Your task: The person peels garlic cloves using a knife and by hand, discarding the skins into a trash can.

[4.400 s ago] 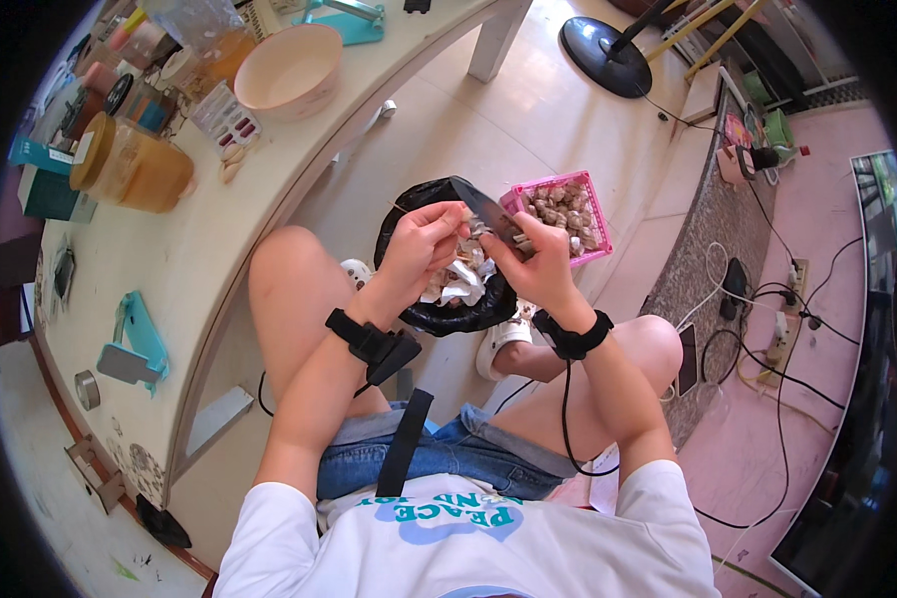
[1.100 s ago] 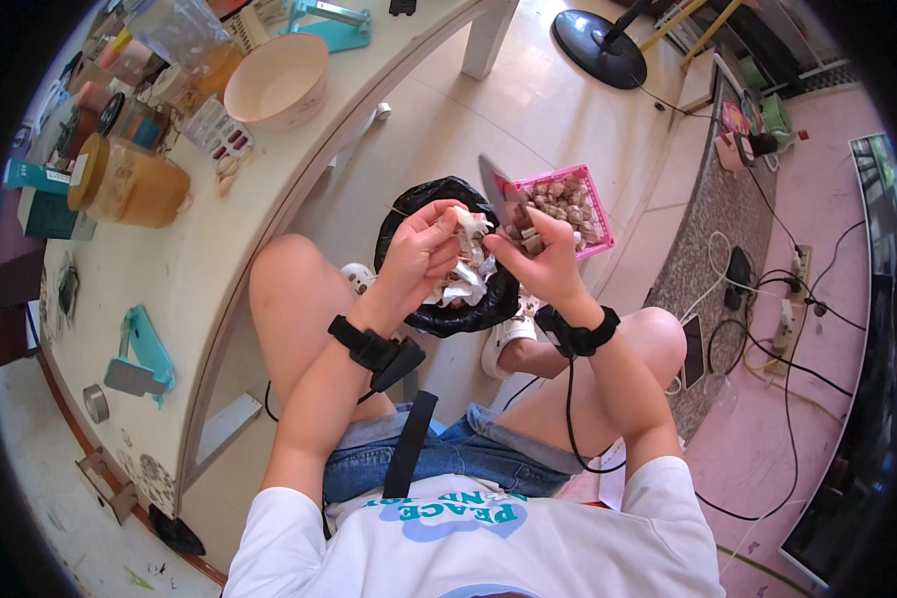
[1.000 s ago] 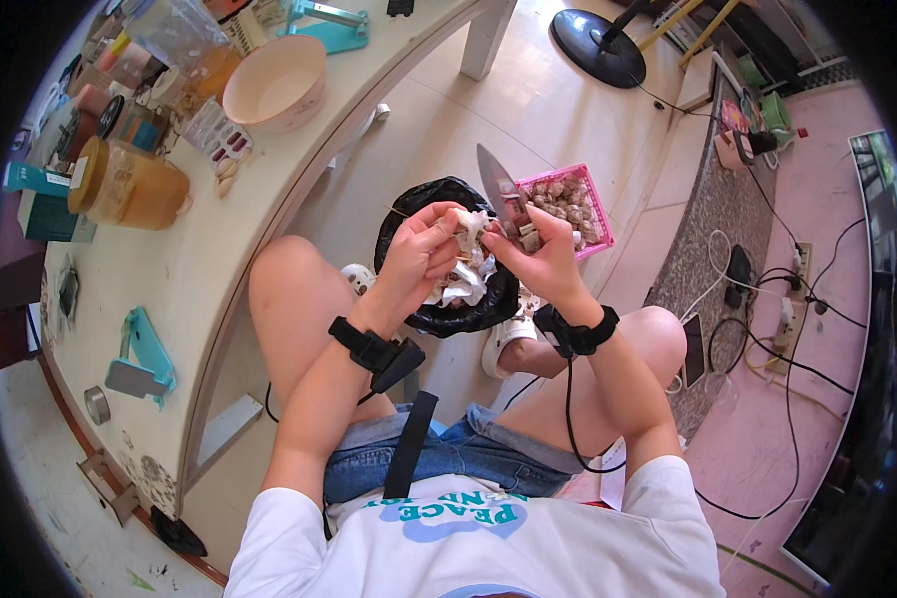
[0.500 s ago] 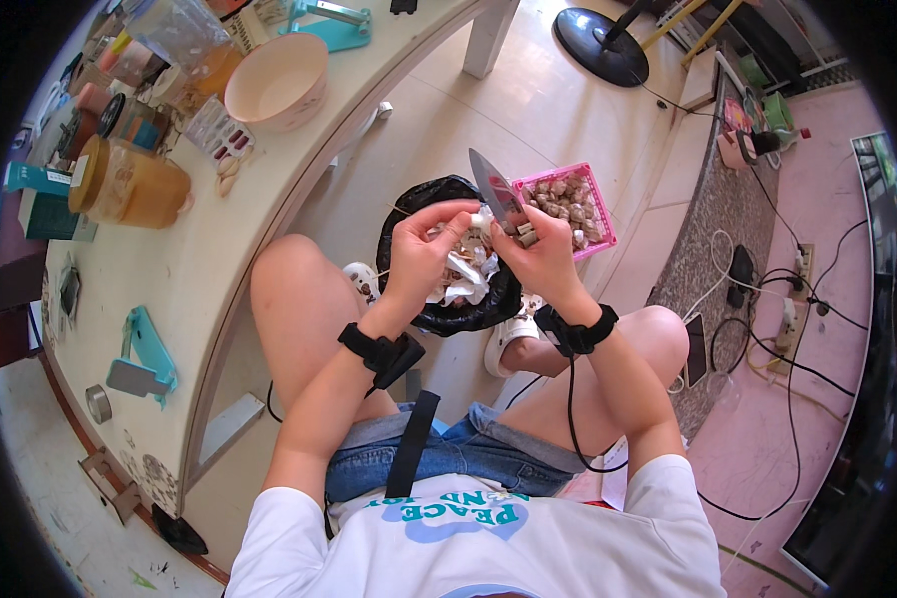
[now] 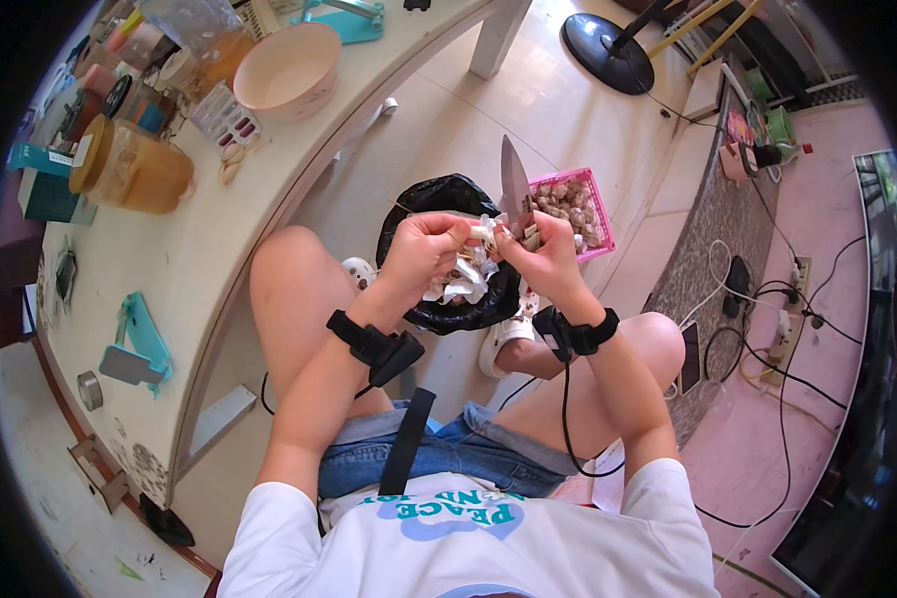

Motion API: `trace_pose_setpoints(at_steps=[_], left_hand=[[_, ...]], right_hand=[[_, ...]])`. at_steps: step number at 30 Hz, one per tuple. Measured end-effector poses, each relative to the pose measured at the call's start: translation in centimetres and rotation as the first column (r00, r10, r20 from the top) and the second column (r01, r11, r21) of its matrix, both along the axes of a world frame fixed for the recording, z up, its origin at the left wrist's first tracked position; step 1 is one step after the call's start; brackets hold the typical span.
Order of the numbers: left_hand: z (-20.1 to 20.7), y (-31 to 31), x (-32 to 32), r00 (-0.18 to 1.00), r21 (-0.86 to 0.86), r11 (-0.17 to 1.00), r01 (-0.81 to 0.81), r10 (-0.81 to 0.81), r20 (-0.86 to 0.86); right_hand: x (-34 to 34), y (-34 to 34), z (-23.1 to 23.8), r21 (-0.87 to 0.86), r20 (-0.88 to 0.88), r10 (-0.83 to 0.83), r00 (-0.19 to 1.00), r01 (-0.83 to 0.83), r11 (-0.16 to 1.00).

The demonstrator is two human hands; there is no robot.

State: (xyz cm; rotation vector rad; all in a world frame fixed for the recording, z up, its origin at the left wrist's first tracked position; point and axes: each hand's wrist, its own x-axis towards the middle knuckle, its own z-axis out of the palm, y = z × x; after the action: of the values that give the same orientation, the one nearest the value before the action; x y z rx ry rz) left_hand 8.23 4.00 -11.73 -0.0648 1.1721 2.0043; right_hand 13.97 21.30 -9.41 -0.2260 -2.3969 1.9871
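Note:
Over the bin my right hand (image 5: 548, 257) grips a knife (image 5: 515, 181), its blade pointing up and away from me. My left hand (image 5: 421, 254) pinches a small white piece (image 5: 480, 232) that looks like a garlic clove. The right thumb and fingertips touch that piece too, so both hands meet at it. Beneath them is a bin lined with a black bag (image 5: 439, 314), holding white papery scraps (image 5: 465, 284). Just beyond my right hand, a pink basket (image 5: 609, 221) holds several small brownish-white bulbs (image 5: 573, 199), apparently garlic.
On the left, a white table (image 5: 209, 234) carries a pale bowl (image 5: 287, 78), an amber jar (image 5: 135, 169), a pill blister pack (image 5: 231, 125) and a turquoise stand (image 5: 142, 344). Cables (image 5: 767, 299) run along the right. A black round base (image 5: 608, 55) stands ahead on the floor.
The knife blade has swung more upright. My right fingertips have come up against the white piece in my left hand, closing the gap between the hands.

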Motion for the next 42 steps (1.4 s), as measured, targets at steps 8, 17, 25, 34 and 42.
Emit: trace_pose_setpoints(at_steps=[8,17,25,34,42], left_hand=[[-0.5,-0.7,-0.7,0.964,0.137,0.982,0.127,-0.155,0.218],[-1.7,-0.8,-0.8,0.865,0.24,0.937,0.253,-0.331,0.377],[-0.6,-0.6,-1.0,0.926,0.166,0.981,0.096,-0.149,0.346],[-0.2,-0.4,-0.5,0.934,0.076,0.996,0.046,-0.07,0.352],[0.4,0.1,0.1,0.999,-0.119,0.993,0.0,-0.004,-0.033]], right_hand=[[0.3,0.0,0.4,-0.067,0.002,0.056,0.998,-0.056,0.996],[0.4,-0.8,0.8,-0.083,0.032,0.107,0.994,-0.104,0.991],[0.2,-0.3,-0.9,-0.027,-0.193,0.003,0.981,-0.009,1.0],[0.0,-0.2,-0.8,0.326,-0.248,0.037,0.968,0.048,0.944],[-0.3,-0.5,-2.2,0.247,-0.186,-0.053,0.981,0.099,0.964]])
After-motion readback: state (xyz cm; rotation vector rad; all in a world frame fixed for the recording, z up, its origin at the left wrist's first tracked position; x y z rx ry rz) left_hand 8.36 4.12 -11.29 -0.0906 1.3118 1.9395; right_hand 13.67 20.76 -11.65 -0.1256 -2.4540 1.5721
